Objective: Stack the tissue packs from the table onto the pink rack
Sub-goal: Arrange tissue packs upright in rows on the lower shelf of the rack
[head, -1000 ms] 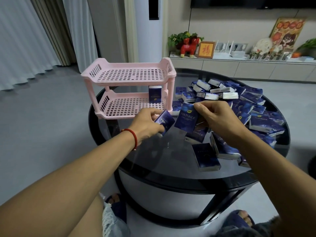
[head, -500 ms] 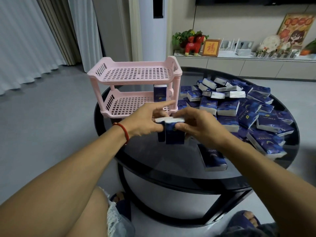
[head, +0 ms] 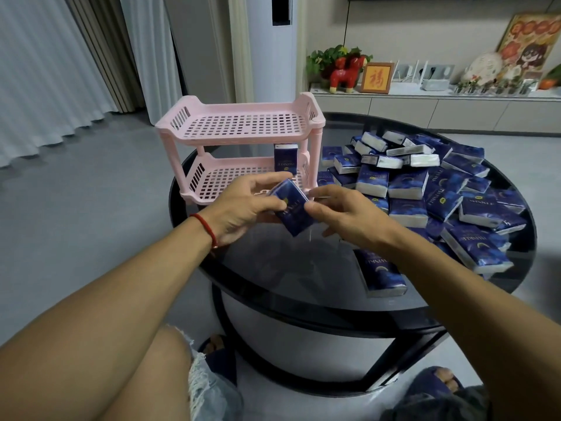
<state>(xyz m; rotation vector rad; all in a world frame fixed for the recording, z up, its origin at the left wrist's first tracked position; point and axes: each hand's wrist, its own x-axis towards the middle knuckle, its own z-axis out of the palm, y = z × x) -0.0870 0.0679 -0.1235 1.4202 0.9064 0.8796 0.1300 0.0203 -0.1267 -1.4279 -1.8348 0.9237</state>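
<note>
A pink two-tier rack point(head: 243, 140) stands on the left part of the round black glass table point(head: 303, 287). One blue tissue pack point(head: 285, 159) stands upright at the right end of its lower shelf; the top shelf is bare. Just in front of the rack, above the glass, both hands hold blue tissue packs point(head: 293, 211) pressed together: my left hand point(head: 247, 206) grips them from the left, my right hand point(head: 343, 212) pinches them from the right. How many packs they hold cannot be told. A heap of several blue packs point(head: 425, 183) covers the table's right half.
A single pack point(head: 381, 273) lies alone near the table's front edge. My knee and slippered feet are below the table. A white cabinet with a red horse figure, a framed picture and small ornaments runs along the back wall. Curtains hang at the left.
My hands, each holding a pack a second ago, brought the packs together. The joined packs have since tilted and now sit closer to the rack's lower shelf.
</note>
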